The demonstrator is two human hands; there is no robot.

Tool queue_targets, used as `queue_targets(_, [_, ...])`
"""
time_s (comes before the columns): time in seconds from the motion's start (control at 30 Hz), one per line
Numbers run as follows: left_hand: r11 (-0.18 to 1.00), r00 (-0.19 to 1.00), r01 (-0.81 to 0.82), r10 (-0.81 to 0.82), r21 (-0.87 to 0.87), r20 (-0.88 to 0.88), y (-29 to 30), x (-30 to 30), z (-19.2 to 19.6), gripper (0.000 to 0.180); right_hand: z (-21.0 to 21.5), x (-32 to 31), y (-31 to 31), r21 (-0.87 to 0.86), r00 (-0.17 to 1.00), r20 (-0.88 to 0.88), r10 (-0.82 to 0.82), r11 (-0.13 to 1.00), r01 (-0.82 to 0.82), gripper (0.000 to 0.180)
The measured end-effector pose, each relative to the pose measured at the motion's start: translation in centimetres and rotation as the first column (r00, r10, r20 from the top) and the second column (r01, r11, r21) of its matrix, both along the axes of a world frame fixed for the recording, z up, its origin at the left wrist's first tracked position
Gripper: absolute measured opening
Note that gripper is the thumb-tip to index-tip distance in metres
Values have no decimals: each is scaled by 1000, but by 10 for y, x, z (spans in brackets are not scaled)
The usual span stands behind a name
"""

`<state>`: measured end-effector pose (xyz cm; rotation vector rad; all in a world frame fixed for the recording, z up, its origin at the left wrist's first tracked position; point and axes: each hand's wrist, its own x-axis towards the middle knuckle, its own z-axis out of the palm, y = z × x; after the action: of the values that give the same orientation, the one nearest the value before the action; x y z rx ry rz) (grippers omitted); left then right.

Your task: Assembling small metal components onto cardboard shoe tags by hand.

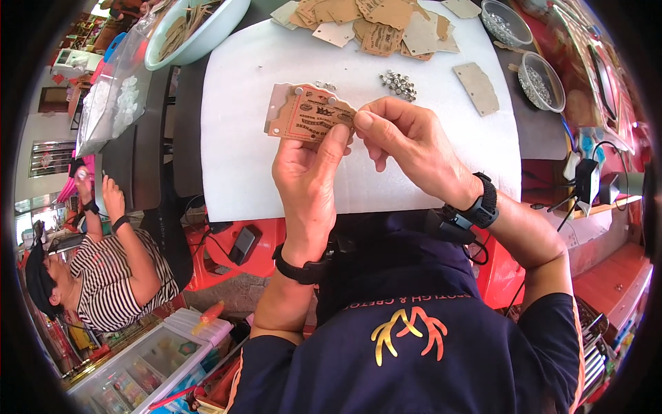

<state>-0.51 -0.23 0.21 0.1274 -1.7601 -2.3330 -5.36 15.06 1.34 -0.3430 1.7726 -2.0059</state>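
Left hand [310, 172]: your fingertips, hidden behind the card [289, 117]
Right hand [407, 138]: your thumb [372, 125] hides the card's corner
Pale tub [219, 29]: cut off above
Metal bits [534, 83]: too small to tell

Your left hand [307, 169] holds a printed brown card [298, 114], your right hand [417, 141] pinching its three o'clock end; from it, piled cards [381, 34] lie at one o'clock.

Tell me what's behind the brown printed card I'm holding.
Behind the brown printed card, a pale plate shows at its left edge and silver pieces past its top edge. The rest is covered, including part of your left hand.
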Motion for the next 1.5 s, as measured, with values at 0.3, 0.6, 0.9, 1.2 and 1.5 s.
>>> queue_targets(0.3, [983, 995, -22, 4, 181, 103, 5, 6, 0, 38, -4, 1, 8, -12, 996, 93, -17, 1000, 18, 24])
queue_targets(0.6, [966, 987, 116, -138, 232, 82, 2, 6, -18, 44, -3, 1, 19, -24, 981, 188, 55, 998, -51, 23])
queue_targets(0.9, [983, 989, 87, -105, 159, 109, 3, 4, -17, 35, 10, -64, 74, 548, 939, -340, -52, 800, 243, 17])
queue_targets(1.2, [979, 984, 120, -139, 163, 111, 2, 3, -17, 35, -12, -88, 72, 664, 619, -688, 380, 674, 324, 9])
queue_targets(1.5, [980, 983, 128, -145, 153, 111, 1, 3, -16, 37, -11, -87, 66, 710, 579, -683, 445, 591, 384, 11])
